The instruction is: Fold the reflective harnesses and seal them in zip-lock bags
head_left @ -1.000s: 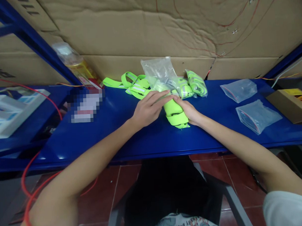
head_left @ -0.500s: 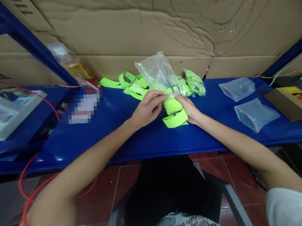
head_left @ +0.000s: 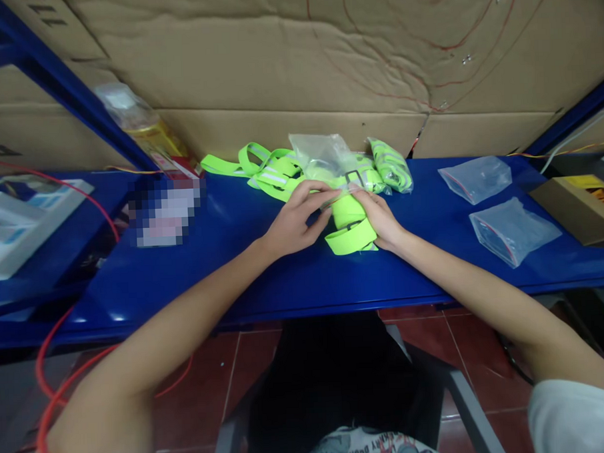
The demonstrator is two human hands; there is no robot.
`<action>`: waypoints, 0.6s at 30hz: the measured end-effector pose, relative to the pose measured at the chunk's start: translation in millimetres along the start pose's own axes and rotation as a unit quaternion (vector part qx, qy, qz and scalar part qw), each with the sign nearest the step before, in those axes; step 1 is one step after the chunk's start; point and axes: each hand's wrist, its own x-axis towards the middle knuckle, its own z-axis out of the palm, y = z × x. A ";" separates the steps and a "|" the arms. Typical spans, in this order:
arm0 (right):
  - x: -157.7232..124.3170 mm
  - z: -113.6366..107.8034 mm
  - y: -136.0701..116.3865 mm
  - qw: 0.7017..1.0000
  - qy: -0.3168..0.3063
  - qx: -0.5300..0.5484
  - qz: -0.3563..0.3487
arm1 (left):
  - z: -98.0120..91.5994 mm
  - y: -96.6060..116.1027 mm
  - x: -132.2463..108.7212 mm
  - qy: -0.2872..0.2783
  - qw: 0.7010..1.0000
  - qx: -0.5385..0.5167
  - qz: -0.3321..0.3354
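A folded neon-green reflective strap (head_left: 349, 228) lies at the middle of the blue shelf (head_left: 304, 273). My right hand (head_left: 379, 218) grips its right side, fingers curled round it. My left hand (head_left: 296, 220) pinches the mouth of a clear plastic bag (head_left: 324, 160) just above the strap's far end. The bag lies behind the strap, towards the cardboard wall. More loose green straps (head_left: 267, 168) lie behind my left hand. Bagged green straps (head_left: 390, 164) sit just to the bag's right.
Two clear zip bags (head_left: 476, 177) (head_left: 512, 230) lie on the shelf to the right, beside an open cardboard box (head_left: 579, 209). A blurred package (head_left: 164, 209) and a wrapped yellow bottle (head_left: 145, 130) sit at left. A red cable (head_left: 63, 370) loops below the shelf. Cardboard (head_left: 295, 66) backs the shelf.
The clear bag, held raised a moment ago, has dropped lower and flatter behind the strap. My left hand went from lying flat on the strap to pinching the bag's mouth.
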 end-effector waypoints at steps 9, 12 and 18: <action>4.1 -2.3 -0.2 0.998 0.058 -0.005 -0.020 | -7.0 9.9 0.9 -0.076 0.996 -0.013 0.039; 6.2 -3.7 3.6 0.996 0.075 0.016 -0.037 | -1.1 14.5 0.9 -0.055 0.992 0.066 0.097; 8.9 -7.2 12.6 0.997 0.043 0.036 -0.060 | 2.8 15.9 0.9 -0.035 0.960 0.175 0.217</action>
